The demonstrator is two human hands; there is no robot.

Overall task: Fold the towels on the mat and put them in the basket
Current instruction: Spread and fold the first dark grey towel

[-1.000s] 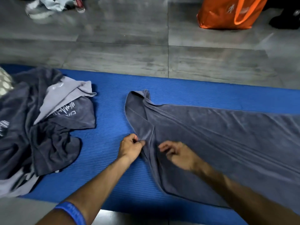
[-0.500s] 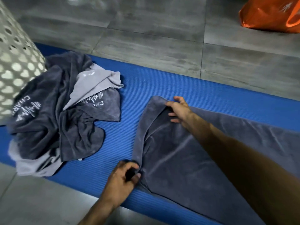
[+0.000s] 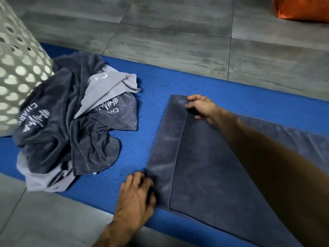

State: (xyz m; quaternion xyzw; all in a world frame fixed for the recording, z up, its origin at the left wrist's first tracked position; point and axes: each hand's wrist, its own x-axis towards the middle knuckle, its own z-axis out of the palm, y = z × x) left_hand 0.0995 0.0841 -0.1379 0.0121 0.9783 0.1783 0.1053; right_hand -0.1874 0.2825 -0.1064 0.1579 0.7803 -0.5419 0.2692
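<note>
nearby, crumpled towel heap [image 3: 71, 125], perforated basket [image 3: 19, 68], orange bag [image 3: 302, 9]

I see a grey tiled floor [image 3: 169, 41] beyond both hands and again near my left wrist. An orange bag [image 3: 300, 8] sits on it, far past the right hand, cut off by the frame's upper corner.

A dark grey towel [image 3: 204, 166] lies spread flat on the blue ribbed mat [image 3: 160, 82], its left edge turned over in a narrow band along a straight seam. To its left a crumpled heap of towels [image 3: 67, 125], dark grey and pale grey with white lettering, lies on the mat against the white perforated basket [image 3: 17, 68].
</note>
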